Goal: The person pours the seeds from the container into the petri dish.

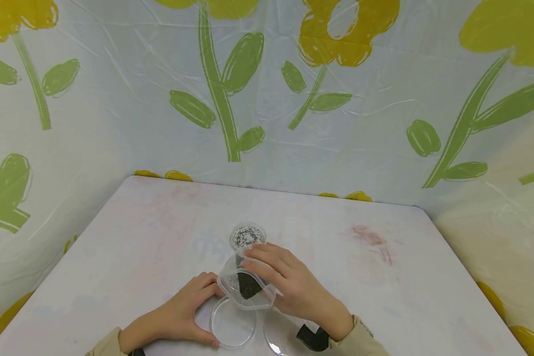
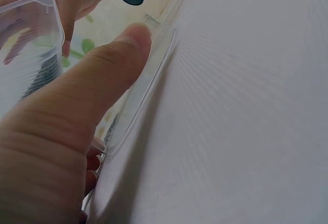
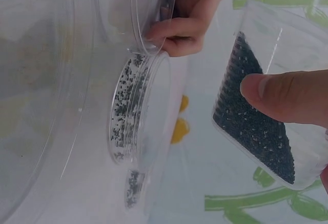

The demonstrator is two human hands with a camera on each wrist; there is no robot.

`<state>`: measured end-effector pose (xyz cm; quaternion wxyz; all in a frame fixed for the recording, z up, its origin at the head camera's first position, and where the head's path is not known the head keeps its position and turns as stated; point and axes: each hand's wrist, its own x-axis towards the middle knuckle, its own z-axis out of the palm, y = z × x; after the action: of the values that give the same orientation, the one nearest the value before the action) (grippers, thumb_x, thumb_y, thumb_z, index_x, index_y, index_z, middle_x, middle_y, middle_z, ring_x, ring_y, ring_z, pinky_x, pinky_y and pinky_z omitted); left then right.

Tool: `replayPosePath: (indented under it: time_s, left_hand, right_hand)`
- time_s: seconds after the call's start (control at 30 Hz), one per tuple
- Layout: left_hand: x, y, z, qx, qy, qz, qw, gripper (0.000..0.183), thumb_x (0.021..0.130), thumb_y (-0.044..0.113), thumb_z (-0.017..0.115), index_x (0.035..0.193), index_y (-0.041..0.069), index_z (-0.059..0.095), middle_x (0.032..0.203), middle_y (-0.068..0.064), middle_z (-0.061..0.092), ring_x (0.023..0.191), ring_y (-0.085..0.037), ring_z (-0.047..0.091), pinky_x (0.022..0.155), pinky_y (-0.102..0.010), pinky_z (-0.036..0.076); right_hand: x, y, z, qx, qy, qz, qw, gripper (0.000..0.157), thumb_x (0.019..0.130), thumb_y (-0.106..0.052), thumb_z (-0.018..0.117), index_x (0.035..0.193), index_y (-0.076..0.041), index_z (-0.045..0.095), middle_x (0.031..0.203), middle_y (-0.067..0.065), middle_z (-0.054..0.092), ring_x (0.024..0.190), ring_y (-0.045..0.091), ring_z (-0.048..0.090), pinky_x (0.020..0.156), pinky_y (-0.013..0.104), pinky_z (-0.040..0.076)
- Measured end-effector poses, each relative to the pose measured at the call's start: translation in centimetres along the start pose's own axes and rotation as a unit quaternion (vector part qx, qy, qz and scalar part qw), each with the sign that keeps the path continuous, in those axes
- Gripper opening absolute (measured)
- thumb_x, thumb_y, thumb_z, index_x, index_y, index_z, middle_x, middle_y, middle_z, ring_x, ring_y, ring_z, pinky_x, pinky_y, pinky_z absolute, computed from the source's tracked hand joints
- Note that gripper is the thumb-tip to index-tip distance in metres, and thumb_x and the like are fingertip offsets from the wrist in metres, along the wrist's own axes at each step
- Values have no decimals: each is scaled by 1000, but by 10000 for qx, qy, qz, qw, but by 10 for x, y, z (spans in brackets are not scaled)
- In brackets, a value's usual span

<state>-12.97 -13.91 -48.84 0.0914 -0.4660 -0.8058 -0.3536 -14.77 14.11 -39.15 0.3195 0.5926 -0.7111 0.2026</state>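
My right hand [image 1: 293, 282] grips a clear plastic container [image 1: 249, 302], tilted above the table. Dark, fine grains [image 3: 253, 116] have slid to one side of it, and the thumb presses on its outer wall in the right wrist view. Below and to the left, my left hand [image 1: 184, 309] holds a round clear dish [image 1: 233, 324] by its rim, thumb at the near side and fingers at the far side. The thumb [image 2: 110, 62] lies along the rim in the left wrist view. The container partly hides the fingertips in the head view.
Beyond the container stands a round dish of mixed black and white bits [image 1: 247, 236]. Another dish with similar bits [image 3: 134, 189] shows in the right wrist view. A larger clear dish [image 1: 278, 341] lies under the right wrist. Flower-patterned sheeting [image 1: 267, 99] surrounds the table [image 1: 382, 277].
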Motion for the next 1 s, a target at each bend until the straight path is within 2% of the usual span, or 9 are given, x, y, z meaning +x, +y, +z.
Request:
replayPosePath:
  time_s: [0.13,0.23,0.3,0.4,0.57,0.8,1.0]
  left_hand:
    - [0,-1,0,49,-47,-9,10000,72,68,63,82,125,30,54,127,13,48,110,-7,44,90,-29,40]
    - [0,-1,0,66,-24,34,10000,75,68,63,82,128,29,54,129,12,48,110,-7,44,90,-29,40]
    - [0,-2,0,91,42,97,9999,77,67,63,82,129,27,55,129,11,49,110,-7,44,90,-29,40]
    - [-1,-2,1,144,131,193,9996,81,67,63,83,132,24,55,130,9,50,111,-8,45,90,-30,40]
    - [-1,-2,0,174,126,148,9997,84,67,64,82,135,23,54,131,9,50,112,-9,45,89,-31,40]
    - [-1,0,-1,92,-95,-83,9999,84,69,64,81,136,24,52,131,9,48,112,-7,44,90,-31,40]
    - [-1,0,0,134,6,24,9999,83,69,64,81,135,23,53,129,9,49,111,-8,44,89,-31,41]
  right_hand:
    - [2,-2,0,-102,14,-88,9999,49,91,-6,69,137,1,52,139,19,53,127,36,51,107,47,40]
    - [3,-3,0,-175,-8,-136,9998,38,99,-5,54,137,0,53,140,18,53,127,35,51,107,46,40]
    - [4,-4,0,-218,-68,-146,9996,37,101,-2,44,137,-1,53,140,17,53,128,34,50,108,45,39]
    - [3,-6,0,-253,-158,-134,9995,44,100,3,32,138,-3,54,141,16,53,130,32,50,108,44,39]
    - [3,-7,1,-302,-241,-126,9992,49,99,6,27,139,-5,54,143,14,53,132,30,49,110,44,36]
    - [2,-8,2,-311,-268,-130,9991,50,100,6,25,139,-6,54,143,13,52,133,29,48,111,44,35]
    - [2,-9,2,-301,-315,-128,9990,49,101,6,26,140,-6,53,144,13,52,133,30,47,109,45,38]
